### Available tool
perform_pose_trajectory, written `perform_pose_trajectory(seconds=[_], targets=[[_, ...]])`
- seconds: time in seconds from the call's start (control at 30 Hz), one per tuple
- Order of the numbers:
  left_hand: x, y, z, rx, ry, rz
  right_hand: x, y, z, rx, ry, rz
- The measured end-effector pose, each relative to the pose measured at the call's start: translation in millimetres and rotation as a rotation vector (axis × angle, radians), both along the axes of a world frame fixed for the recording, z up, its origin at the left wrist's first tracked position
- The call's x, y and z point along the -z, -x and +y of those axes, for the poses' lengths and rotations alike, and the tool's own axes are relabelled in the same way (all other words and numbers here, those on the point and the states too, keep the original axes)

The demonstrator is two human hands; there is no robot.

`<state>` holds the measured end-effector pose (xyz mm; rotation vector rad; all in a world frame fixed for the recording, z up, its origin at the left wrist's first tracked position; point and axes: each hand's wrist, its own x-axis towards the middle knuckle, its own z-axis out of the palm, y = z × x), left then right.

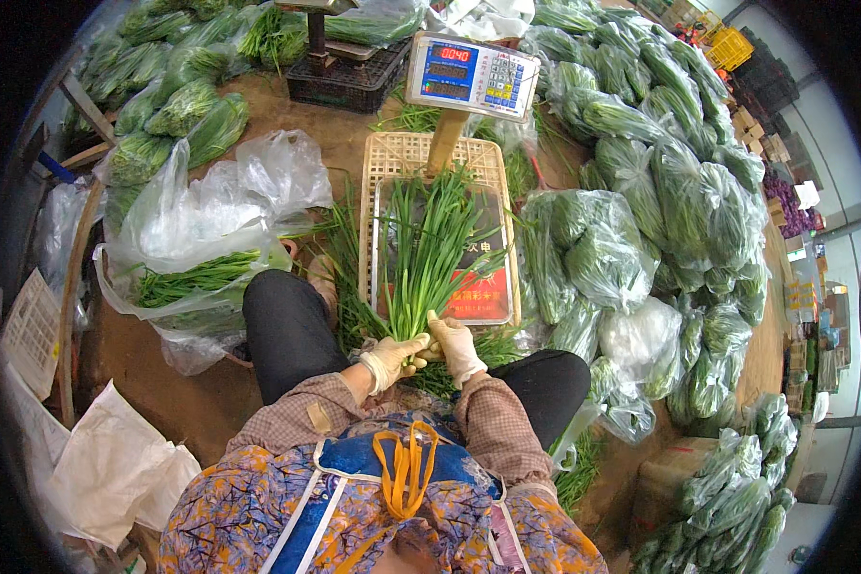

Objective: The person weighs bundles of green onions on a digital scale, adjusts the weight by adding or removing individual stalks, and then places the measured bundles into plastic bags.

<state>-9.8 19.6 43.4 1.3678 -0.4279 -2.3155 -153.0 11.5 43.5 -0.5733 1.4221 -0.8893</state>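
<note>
Long flat green leaves, apparently garlic chives, form a bunch [430,251] that lies fanned over the pan of a digital scale [438,308]. My left hand [391,362], in a pale glove, is closed around the pale stem ends. On the other side, my right hand [455,348], gloved too, touches the stem ends with bent fingers; whether it grips them is partly hidden. Under the pan is a cream plastic crate [368,215], and the lit scale display [473,75] stands on a post behind it. Loose leaves lie beside the crate and between my knees.
An open clear plastic bag [215,194] holding more leaves stands at the left. Filled bags of greens [610,244] are heaped along the right, with others at the upper left. A second scale rests on a black crate [344,90] behind. A white sack [115,466] lies lower left.
</note>
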Motion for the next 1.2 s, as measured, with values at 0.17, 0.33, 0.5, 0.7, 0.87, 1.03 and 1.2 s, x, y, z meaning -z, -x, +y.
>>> perform_pose_trajectory(seconds=[0.17,0.33,0.5,0.7,0.87,1.03,1.2], targets=[[16,-12,-2,-0.078,-0.053,0.161,-4,-4,10,0.242,0.202,-0.098],[-8,-2,-4,-0.064,-0.066,0.202,-7,-4,21,0.241,0.291,-0.101],[16,-9,-6,0.008,0.014,0.158,-20,-15,26,0.134,0.25,-0.053],[30,-7,-7,-0.078,0.065,0.176,-32,-6,52,-0.015,0.313,-0.174],[18,1,-6,-0.125,0.121,-0.052,-48,25,44,-0.918,0.057,0.69],[19,10,-6,-0.002,0.279,-0.258,-54,6,-2,-0.283,0.28,0.733],[16,17,-4,-0.028,0.408,-0.214,-29,-14,-36,-0.374,0.248,0.871]])
